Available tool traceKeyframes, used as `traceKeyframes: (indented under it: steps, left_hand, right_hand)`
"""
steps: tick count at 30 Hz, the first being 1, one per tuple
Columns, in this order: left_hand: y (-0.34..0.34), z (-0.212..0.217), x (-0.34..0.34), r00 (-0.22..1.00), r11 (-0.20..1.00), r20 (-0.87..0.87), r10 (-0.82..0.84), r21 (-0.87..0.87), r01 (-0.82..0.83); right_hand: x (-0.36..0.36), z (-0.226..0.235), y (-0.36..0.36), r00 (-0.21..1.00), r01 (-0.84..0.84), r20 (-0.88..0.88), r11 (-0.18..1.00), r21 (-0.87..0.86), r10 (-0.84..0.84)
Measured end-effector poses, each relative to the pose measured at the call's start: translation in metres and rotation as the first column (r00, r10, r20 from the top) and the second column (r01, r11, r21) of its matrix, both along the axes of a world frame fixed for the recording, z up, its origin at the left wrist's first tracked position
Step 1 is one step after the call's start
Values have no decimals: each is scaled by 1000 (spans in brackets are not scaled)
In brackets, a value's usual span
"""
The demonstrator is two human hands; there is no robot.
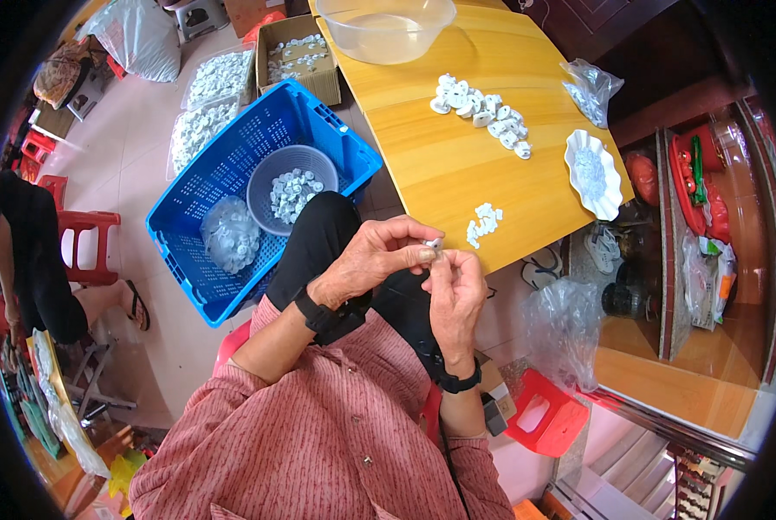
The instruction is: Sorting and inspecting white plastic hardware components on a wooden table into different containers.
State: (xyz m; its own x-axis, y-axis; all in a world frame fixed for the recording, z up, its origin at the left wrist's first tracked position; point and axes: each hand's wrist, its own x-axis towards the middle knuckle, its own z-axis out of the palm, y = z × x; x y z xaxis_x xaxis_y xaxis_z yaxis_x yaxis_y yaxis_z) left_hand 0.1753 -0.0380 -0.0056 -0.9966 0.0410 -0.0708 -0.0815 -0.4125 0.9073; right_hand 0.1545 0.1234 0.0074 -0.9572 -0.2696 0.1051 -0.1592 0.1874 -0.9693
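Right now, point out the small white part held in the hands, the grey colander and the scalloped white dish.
small white part [435, 245], head view, its tip showing between the fingertips.
grey colander [266, 178], head view, bare inner wall.
scalloped white dish [573, 152], head view, left rim.

**Hidden, cut off or unclear**

Small white part [434, 245]: pinched between fingertips of left hand [372, 256] and right hand [454, 290], shape too small to tell. Clear basin [388, 28]: top cut by frame edge. Blue crate [258, 186]: one corner behind the knee (black trousers). White dish [593, 173]: contents indistinct.
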Motion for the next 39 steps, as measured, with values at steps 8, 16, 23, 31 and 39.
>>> traceKeyframes:
  steps: [8, 16, 23, 31, 39]
  left_hand:
    - [-22, 4, 1, 982, 986, 89, 165, -29, -163]
    - [-102, -36, -5, 828, 838, 182, 530, 33, -544]
    - [-163, -81, -4, 713, 755, 304, 631, -30, -655]
    - [-134, -57, -17, 712, 748, 233, 662, -151, -646]
    - [-53, -15, -29, 898, 880, 73, 433, -249, -404]
  right_hand:
    - [0, 3, 4, 997, 57, 58, 998, -21, -55]
    - [-11, 0, 31, 978, 205, -22, 978, -44, -206]
    - [-13, 0, 41, 970, 242, 16, 970, -37, -241]
    - [-20, -11, 41, 963, 240, -189, 933, 269, -193]
    - [-32, -8, 31, 846, 374, -526, 798, 473, -85]
